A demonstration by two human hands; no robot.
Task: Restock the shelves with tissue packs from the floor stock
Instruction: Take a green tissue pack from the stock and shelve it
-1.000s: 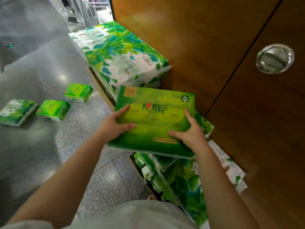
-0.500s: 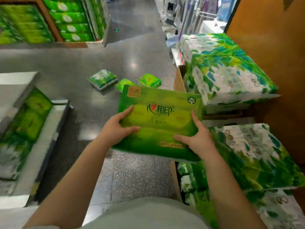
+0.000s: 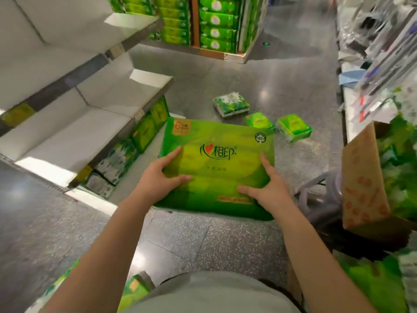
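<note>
The fingers (image 3: 174,154) of the left hand (image 3: 158,177) lay spread over the top of the green tissue pack (image 3: 217,168), thumb pressed on its face, clamped at its left edge. The right hand (image 3: 268,188) gripped the right edge likewise. The pack was held flat above the speckled floor (image 3: 203,240). On the far floor lay 3 small tissue packs (image 3: 259,120). White shelves (image 3: 67,132) stood left, with packs on the bottom tier; a cardboard box (image 3: 361,184) stood right.

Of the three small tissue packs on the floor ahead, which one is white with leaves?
The farthest, leftmost small pack: white with dark green leaves. The two nearer packs are plain bright green.
</note>
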